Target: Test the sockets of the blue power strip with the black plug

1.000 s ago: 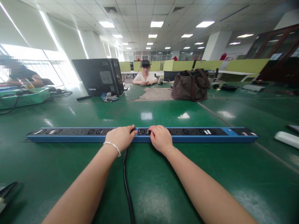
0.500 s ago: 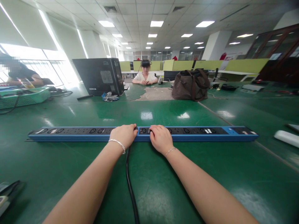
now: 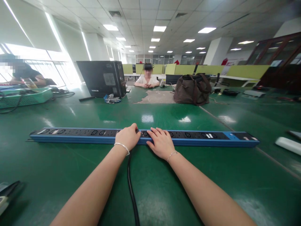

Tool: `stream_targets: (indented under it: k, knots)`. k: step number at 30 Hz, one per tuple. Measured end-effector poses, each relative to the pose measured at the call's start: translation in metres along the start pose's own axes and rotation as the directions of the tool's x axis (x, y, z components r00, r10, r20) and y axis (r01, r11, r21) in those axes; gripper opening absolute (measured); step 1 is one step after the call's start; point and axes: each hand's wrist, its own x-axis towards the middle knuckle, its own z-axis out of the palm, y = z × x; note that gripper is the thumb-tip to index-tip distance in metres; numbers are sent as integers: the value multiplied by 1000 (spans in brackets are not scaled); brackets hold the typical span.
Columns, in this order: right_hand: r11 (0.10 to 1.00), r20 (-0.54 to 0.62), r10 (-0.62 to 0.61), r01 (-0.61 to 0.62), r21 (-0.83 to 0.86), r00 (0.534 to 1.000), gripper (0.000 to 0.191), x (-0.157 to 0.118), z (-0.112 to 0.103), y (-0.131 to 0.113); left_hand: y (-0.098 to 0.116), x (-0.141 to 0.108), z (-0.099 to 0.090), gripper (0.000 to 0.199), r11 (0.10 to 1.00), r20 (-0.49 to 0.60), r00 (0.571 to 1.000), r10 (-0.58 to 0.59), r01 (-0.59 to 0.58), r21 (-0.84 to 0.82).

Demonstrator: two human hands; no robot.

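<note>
A long blue-and-black power strip with rows of sockets lies across the green table. My left hand, with a bracelet at the wrist, is closed over its middle, fingers curled. A black power cable runs from the near table edge up under this hand. Its end is hidden there, and a bit of something black shows by the thumb. Just right of it, my right hand rests on the strip, fingers spread and thumb out, gripping nothing. A socket shows between the two hands.
A black computer case stands back left, with gloves before it. A brown bag sits back right. A green basket is at far left, a white object at right. Two people sit beyond, one across, one left.
My right hand's fingers have uncurled and spread over the strip. My left hand has shifted slightly right, still closed. The view has tipped up a little.
</note>
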Motion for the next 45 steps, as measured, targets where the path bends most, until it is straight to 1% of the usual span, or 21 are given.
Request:
stream_targets:
  k: [3, 10, 12, 14, 15, 16, 17, 18, 19, 20, 22, 23, 25, 28, 30, 32, 34, 37, 45]
  knots:
    - [1000, 4, -9, 9, -6, 1000, 47, 0, 0, 0, -2, 4, 3, 30, 999, 14, 1000, 13, -12, -33]
    - [1000, 2, 1, -1, -1, 1000, 46, 0, 0, 0, -6, 7, 8, 29, 998, -6, 999, 33, -34, -59]
    - [1000, -3, 2, -2, -1, 1000, 45, 1, 1, 0, -6, 7, 4, 28, 996, -22, 999, 22, -24, -85]
    - [1000, -2, 7, -7, -3, 1000, 45, 1, 1, 0, -6, 4, -11, 27, 989, -91, 996, -6, -8, -150]
    - [1000, 1, 10, -10, -5, 1000, 45, 1, 1, 0, -7, 0, -24, 28, 978, -168, 986, -19, -17, -208]
    - [1000, 5, 12, -12, -6, 1000, 45, 1, 1, 0, -8, -5, -38, 29, 960, -253, 967, -22, -50, -275]
    - [1000, 8, 14, -13, -7, 1000, 46, 1, 1, 0, -9, -11, -54, 31, 940, -330, 943, -53, -65, -335]
    - [1000, 11, 13, -13, -8, 1000, 46, 1, 1, 0, -11, -17, -69, 34, 924, -368, 925, -88, -62, -378]
    - [1000, 13, 12, -12, -8, 1000, 46, 1, 1, 0, -14, -24, -83, 35, 912, -382, 915, -128, -43, -408]
    - [1000, 14, 12, -12, -9, 1000, 46, 1, 0, 0, -18, -29, -94, 34, 904, -374, 914, -155, -22, -427]
    - [1000, 17, 16, -15, -14, 1000, 46, 1, 0, -1, -29, -32, -105, 33, 905, -298, 942, -154, 14, -425]
    - [1000, 20, 18, -18, -17, 1000, 47, 1, -1, -1, -35, -31, -106, 32, 909, -253, 957, -143, 25, -416]
    - [1000, 24, 22, -21, -22, 999, 47, 1, -1, -1, -49, -22, -99, 33, 934, -192, 972, -132, 58, -353]
    - [1000, 16, 14, -14, -21, 1000, 47, 0, 0, -1, -74, 0, -79, 35, 967, -158, 971, -179, 144, -211]
    - [1000, 9, 9, -8, -17, 1000, 46, 0, 0, 0, -92, 15, -65, 34, 979, -130, 975, -180, 165, -123]
    - [1000, 7, 7, -7, -16, 1000, 46, 0, 0, 0, -107, 25, -53, 33, 984, -62, 984, -169, 165, -60]
    - [1000, 6, 7, -7, -16, 1000, 46, 0, 0, 0, -118, 31, -45, 33, 983, 14, 983, -181, 181, -2]
    - [1000, 7, 8, -8, -14, 1000, 46, 0, 0, 1, -122, 34, -38, 33, 983, 79, 981, -179, 176, 53]
    - [1000, 22, 17, -17, -13, 1000, 46, 0, -1, 0, -118, 34, -35, 31, 980, 112, 981, -161, 145, 140]
